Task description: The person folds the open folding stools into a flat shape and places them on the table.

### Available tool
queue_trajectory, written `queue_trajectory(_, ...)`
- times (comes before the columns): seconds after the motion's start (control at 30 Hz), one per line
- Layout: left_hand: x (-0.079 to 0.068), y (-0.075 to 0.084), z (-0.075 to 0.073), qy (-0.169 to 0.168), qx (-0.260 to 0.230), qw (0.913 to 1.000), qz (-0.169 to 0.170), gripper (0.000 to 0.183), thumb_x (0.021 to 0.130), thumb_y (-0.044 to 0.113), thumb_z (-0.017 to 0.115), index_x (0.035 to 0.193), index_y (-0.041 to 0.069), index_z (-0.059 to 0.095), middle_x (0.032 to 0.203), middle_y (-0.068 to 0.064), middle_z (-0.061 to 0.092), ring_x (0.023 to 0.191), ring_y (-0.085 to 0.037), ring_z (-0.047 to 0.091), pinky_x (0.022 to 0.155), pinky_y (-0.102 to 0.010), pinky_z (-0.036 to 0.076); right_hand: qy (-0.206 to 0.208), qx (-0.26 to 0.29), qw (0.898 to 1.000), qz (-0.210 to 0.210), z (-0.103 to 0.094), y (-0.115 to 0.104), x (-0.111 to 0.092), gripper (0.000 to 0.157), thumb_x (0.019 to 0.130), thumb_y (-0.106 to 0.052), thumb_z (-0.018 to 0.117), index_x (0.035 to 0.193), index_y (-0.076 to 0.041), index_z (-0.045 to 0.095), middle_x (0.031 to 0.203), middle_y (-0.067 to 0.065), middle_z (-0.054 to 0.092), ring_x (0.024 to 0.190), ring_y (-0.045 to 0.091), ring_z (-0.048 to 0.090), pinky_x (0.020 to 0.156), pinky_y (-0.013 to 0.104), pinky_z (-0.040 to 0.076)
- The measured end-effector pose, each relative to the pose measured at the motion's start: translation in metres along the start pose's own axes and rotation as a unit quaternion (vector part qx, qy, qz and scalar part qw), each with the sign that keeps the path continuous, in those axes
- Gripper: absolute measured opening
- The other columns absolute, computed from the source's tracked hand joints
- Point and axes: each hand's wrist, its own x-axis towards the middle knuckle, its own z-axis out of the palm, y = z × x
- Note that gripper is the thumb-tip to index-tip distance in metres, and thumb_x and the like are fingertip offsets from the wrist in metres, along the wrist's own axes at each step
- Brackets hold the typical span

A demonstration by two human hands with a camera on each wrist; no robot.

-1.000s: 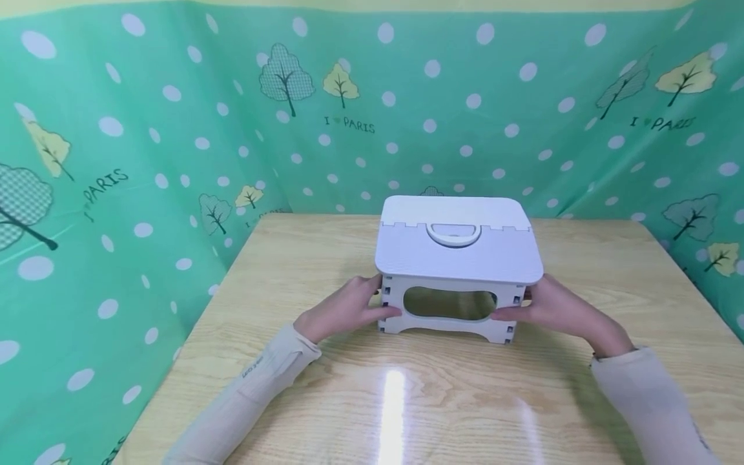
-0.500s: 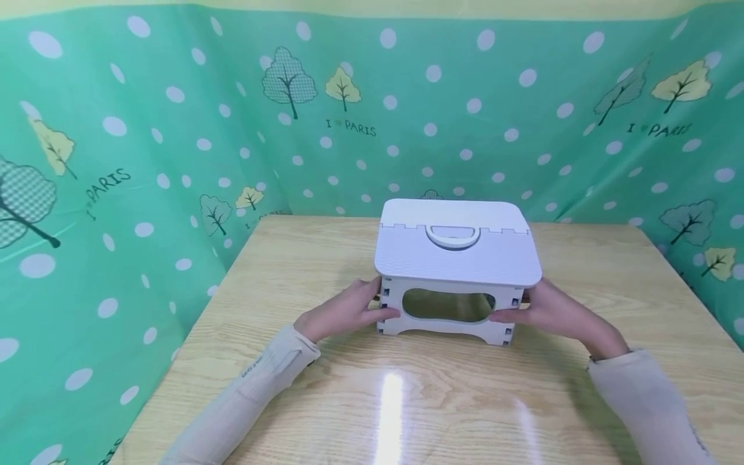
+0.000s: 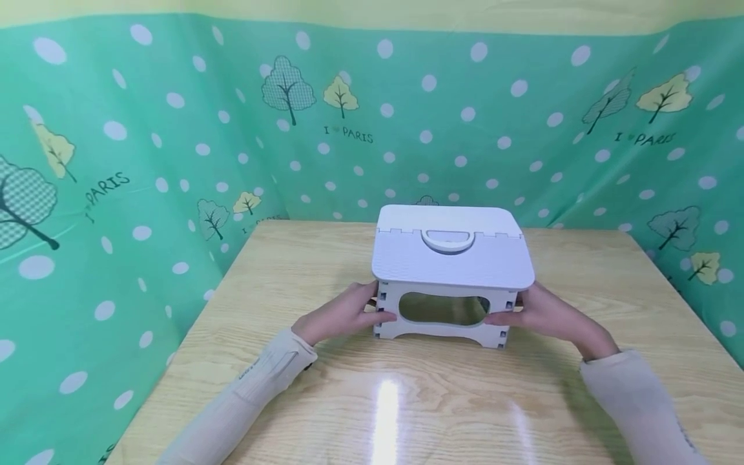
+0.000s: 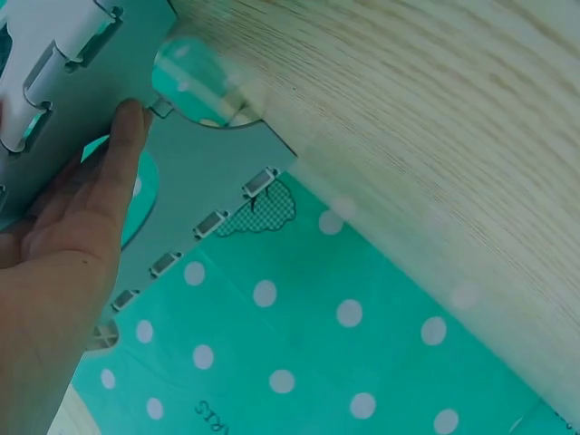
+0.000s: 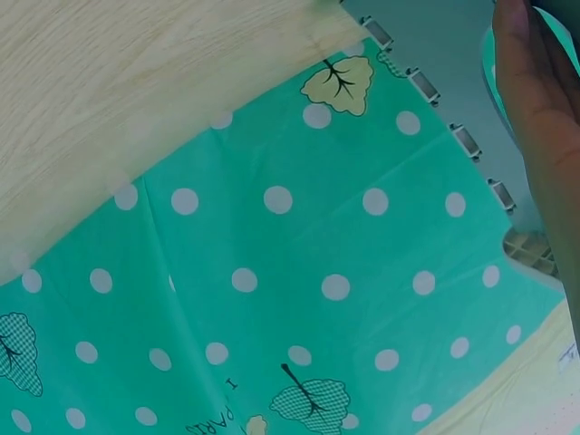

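Observation:
A white folding step stool (image 3: pixel 447 265) stands upright and unfolded on the wooden table (image 3: pixel 302 400). Its top carries a curved handle (image 3: pixel 447 244), and the front leg panel has a long oval opening. My left hand (image 3: pixel 349 310) grips the left end of the legs, thumb on the front panel and the other fingers round the side. On the opposite end my right hand (image 3: pixel 543 313) holds on the same way, its thumb near the opening's edge. Both sets of fingertips are hidden behind the stool in the head view. In the left wrist view, fingers (image 4: pixel 118 172) lie along the leg panels.
A green cloth (image 3: pixel 407 97) with white dots and printed trees hangs behind the table and along both sides. The stool stands toward the table's back edge. A bright light reflection lies on the wood at the front.
The head view has shifted slightly, so the scene sits a little lower. Both hands keep their hold on the step stool, which stays in about the same place.

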Motion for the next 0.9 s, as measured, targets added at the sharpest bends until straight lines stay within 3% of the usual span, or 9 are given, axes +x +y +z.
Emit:
queue_trajectory(0.37,-0.0007,0.0007,-0.0009,-0.019,0.012,0.9997,0.014,0.058,0.101,0.041,0.057,0.149,0.021,0.031,0.118,0.001,0.068,0.089,-0.002,0.064,0.079,-0.024,0.053,-0.005,-0.004,1.000,-0.018,0.0021,-0.0030,0.0005,0.103,0.078,-0.008,0.086,0.155,-0.029,0.022,0.149,0.000,0.036,0.124,0.012,0.044,0.093,0.026,0.049)
queue_trajectory(0.7,-0.0004,-0.0015,-0.0014,-0.026,0.001,0.9996,0.012,0.053,0.102,0.038,0.056,0.147,0.021,0.034,0.123,-0.003,0.067,0.095,-0.002,0.064,0.083,-0.025,0.053,-0.007,0.004,1.000,-0.016,0.0028,-0.0035,-0.0004,0.100,0.079,-0.006,0.084,0.154,-0.028,0.022,0.146,0.002,0.039,0.121,0.011,0.047,0.093,0.026,0.048)
queue_trajectory(0.9,-0.0003,-0.0018,-0.0018,-0.026,0.002,0.9996,0.004,0.051,0.102,0.039,0.057,0.145,0.021,0.036,0.117,0.006,0.067,0.092,-0.002,0.064,0.081,-0.024,0.054,-0.007,-0.004,1.000,-0.013,0.0027,-0.0013,-0.0004,0.098,0.080,-0.008,0.084,0.153,-0.029,0.024,0.145,-0.001,0.039,0.121,0.011,0.045,0.095,0.023,0.045)
